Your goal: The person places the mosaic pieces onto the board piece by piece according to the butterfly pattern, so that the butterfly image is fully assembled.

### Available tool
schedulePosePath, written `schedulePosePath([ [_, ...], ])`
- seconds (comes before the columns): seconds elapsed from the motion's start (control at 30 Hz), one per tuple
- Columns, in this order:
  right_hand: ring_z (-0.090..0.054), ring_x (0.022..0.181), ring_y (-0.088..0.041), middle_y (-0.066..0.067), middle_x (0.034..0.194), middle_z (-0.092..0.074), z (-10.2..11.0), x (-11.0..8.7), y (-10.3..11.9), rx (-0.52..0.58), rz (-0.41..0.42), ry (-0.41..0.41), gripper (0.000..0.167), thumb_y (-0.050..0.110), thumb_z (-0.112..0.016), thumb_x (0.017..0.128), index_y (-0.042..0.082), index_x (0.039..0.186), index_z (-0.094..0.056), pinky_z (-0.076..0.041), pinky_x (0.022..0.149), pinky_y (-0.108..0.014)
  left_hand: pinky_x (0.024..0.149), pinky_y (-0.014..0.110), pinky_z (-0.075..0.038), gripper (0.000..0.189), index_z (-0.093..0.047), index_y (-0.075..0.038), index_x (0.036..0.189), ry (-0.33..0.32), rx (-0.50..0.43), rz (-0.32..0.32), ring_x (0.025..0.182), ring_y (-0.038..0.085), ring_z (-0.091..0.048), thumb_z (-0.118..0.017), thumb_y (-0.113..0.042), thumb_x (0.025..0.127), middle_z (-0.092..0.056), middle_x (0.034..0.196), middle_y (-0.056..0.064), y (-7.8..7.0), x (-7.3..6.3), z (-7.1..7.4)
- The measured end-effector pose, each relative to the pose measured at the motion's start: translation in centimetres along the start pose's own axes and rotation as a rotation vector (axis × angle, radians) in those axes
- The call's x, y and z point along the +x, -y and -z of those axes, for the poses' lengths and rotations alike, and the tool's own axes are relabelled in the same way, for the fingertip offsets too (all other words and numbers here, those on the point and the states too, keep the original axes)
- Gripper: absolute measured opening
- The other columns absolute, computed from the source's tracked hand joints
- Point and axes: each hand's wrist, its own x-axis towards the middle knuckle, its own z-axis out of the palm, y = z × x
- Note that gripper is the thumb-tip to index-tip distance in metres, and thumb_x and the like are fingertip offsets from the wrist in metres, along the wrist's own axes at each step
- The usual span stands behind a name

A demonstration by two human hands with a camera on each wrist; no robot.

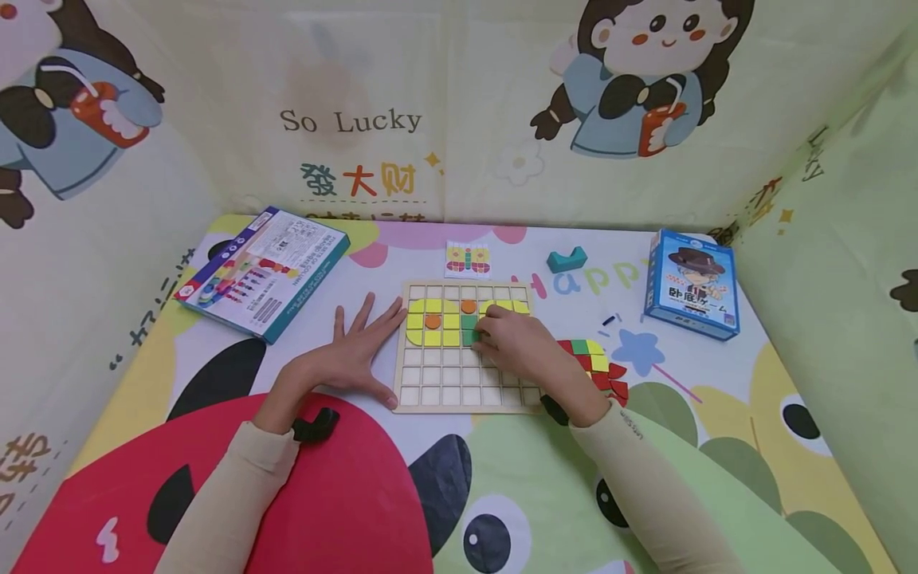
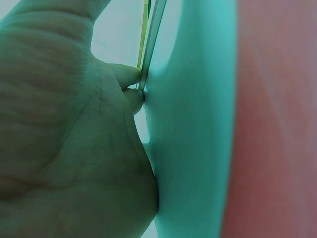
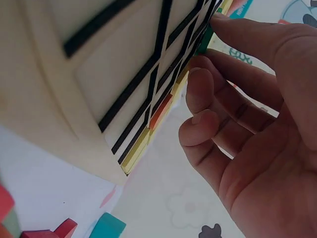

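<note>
A wooden grid board (image 1: pixel 430 375) lies on the table, its upper rows filled with yellow tiles (image 1: pixel 414 320), orange tiles (image 1: pixel 433 321) and green tiles (image 1: pixel 468 322) in the middle column. My left hand (image 1: pixel 351 351) is spread along the board's left side, with thumb and fingertips right at the edge. In the left wrist view, the palm (image 2: pixel 59 124) stands beside the thin board edge. My right hand (image 1: pixel 518 343) reaches over the board; in the right wrist view, thumb and index finger pinch at a green tile (image 3: pixel 204 42) there. The other fingers curl loosely, and part of the right side is hidden beneath the hand.
Loose red, yellow and green tiles (image 1: pixel 598 363) lie right of the board, partly behind my right forearm. A butterfly pattern card (image 1: pixel 468 259) and a teal block (image 1: pixel 566 259) lie beyond it. One box (image 1: pixel 265 275) rests at the back left, a blue box (image 1: pixel 692 285) at the right.
</note>
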Motion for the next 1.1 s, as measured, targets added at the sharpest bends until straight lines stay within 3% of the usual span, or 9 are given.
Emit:
schedulePosePath([
  [0.4,-0.065,0.101,-0.018,-0.005,0.116,-0.072,-0.4,-0.1,0.1,-0.038,0.0,-0.033,0.041,0.037,-0.083,0.092,0.018,0.128,-0.077,-0.064,0.083,-0.032,0.12,0.08,0.02,0.144,-0.012,-0.02,0.172,-0.006,0.0,0.0,0.165,0.044,0.018,-0.096,-0.056,0.061,-0.001,0.182,0.007,0.0,0.0,0.2],
  [0.67,-0.067,0.103,-0.019,-0.004,0.117,-0.073,0.3,-0.3,-0.5,0.048,-0.003,-0.017,0.039,0.036,-0.082,0.094,0.017,0.128,-0.077,-0.063,0.087,-0.035,0.119,0.081,0.02,0.143,-0.012,-0.019,0.172,-0.009,-0.008,-0.005,0.165,0.045,0.018,-0.096,-0.056,0.062,-0.001,0.182,0.008,0.0,0.0,0.1],
  [0.87,-0.068,0.104,-0.022,-0.005,0.116,-0.076,2.2,-1.1,-3.2,0.174,0.004,0.025,0.036,0.03,-0.079,0.097,0.012,0.128,-0.077,-0.062,0.092,-0.038,0.119,0.082,0.02,0.142,-0.013,-0.019,0.172,-0.009,-0.006,-0.004,0.165,0.045,0.017,-0.095,-0.056,0.062,-0.001,0.182,0.008,0.0,0.0,0.1],
  [1.1,-0.062,0.093,-0.023,-0.007,0.106,-0.075,4.1,-2.7,-7.7,0.218,-0.088,0.009,0.036,0.026,-0.079,0.097,0.009,0.128,-0.075,-0.057,0.076,-0.032,0.12,0.08,0.02,0.143,-0.012,-0.02,0.172,-0.005,0.001,-0.004,0.165,0.043,0.018,-0.095,-0.057,0.062,0.0,0.182,0.007,0.0,0.1,0.1],
])
